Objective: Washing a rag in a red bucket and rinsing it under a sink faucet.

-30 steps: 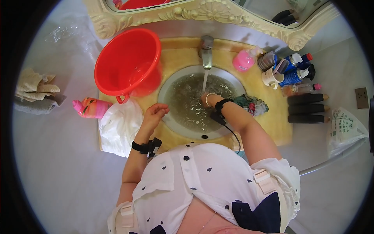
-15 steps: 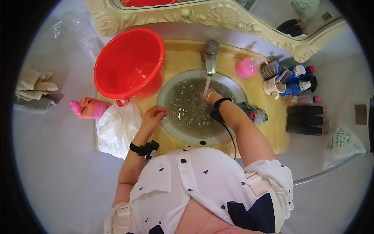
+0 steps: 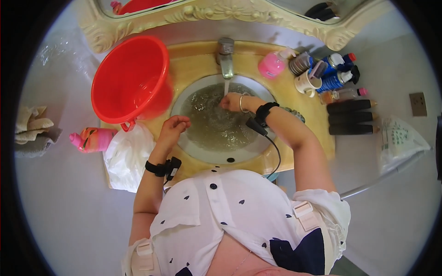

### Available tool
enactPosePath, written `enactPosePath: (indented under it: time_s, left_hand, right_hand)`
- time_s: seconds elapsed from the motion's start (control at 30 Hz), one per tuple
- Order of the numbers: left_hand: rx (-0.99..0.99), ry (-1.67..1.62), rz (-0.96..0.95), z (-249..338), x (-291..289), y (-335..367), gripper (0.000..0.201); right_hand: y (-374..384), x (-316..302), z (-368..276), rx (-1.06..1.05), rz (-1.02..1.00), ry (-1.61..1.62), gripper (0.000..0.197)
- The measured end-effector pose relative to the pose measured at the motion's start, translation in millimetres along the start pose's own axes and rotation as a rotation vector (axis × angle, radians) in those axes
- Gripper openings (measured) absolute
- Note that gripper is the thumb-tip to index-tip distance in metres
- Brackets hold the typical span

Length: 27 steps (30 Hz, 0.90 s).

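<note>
Murky water [image 3: 209, 133] fills the oval white sink [image 3: 195, 156]. A stream runs into it from the metal faucet [image 3: 226, 60]. My right hand [image 3: 234, 102] is just above the water beside the stream, its fingers curled in; whatever they may hold is hidden. My left hand [image 3: 173, 130] hovers by the sink's left rim with loosely closed fingers, nothing visible in them. Each wrist wears a black strap with a small device. A dark patterned cloth [image 3: 295, 113] lies at the sink's right edge, mostly covered by my right forearm.
On the left of the yellow counter [image 3: 193, 172] stand a red basin [image 3: 131, 80], a white plastic bag [image 3: 129, 158] and a pink bottle [image 3: 94, 139]. A pink soap pump bottle [image 3: 272, 65], a mug [image 3: 306, 83] and several cans and bottles line the right. A framed mirror hangs behind.
My right hand has risen out of the water and moved left, near the stream. The view has shifted, so the counter sits further left and higher. My left hand stays by the rim.
</note>
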<state>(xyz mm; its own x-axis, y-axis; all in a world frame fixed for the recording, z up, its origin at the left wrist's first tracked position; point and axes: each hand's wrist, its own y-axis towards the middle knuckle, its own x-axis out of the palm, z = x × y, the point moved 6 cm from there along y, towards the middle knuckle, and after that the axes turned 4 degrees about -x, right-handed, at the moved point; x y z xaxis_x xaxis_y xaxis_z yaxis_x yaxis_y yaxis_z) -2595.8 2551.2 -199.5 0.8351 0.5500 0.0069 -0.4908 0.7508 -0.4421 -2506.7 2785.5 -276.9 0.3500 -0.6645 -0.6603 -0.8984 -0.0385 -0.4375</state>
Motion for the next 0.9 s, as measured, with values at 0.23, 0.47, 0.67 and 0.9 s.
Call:
enactPosePath:
  time_s: [0.23,0.47,0.67,0.9]
  left_hand:
    - [-0.017,0.274,-0.236,17.0,94.1,55.0,0.022]
    - [-0.273,-0.33,-0.2,17.8,153.9,128.6,0.018]
    - [-0.362,-0.281,-0.29,15.2,155.1,139.6,0.029]
    - [-0.327,-0.851,-0.298,24.6,153.8,125.1,0.029]
  right_hand:
    - [-118.8,-16.2,-9.9,0.114,-0.253,-0.539,0.041]
    - [-235.8,-51.6,-21.7,0.728,0.117,-0.504,0.045]
    - [-176.2,-54.0,-13.6,0.159,0.483,-0.353,0.026]
    - [-77.0,-73.4,-56.9,-0.276,0.656,0.692,0.026]
